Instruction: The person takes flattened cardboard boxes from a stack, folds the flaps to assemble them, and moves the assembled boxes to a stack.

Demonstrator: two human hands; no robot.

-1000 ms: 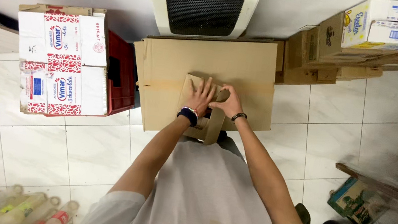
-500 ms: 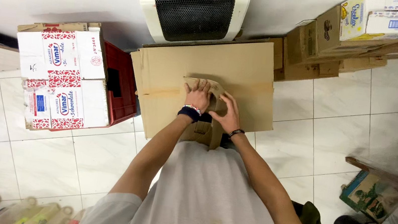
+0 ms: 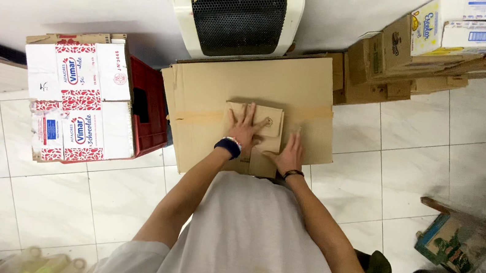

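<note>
On top of the large cardboard box point(image 3: 249, 88), dead centre, lies a small flattened brown paper bag point(image 3: 264, 142). Left hand point(image 3: 243, 127) and right hand point(image 3: 289, 154) press it flat, fingers spread, grasping nothing. Bag judged light, limp, creasable; grip at 6 o'clock edge.

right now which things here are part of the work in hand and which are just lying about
In hand:
left hand, flat on the small brown piece
right hand, on its lower edge
small brown piece
big carton under it

Lying about:
heater
red crate
white cartons
stacked boxes
bottles
</note>
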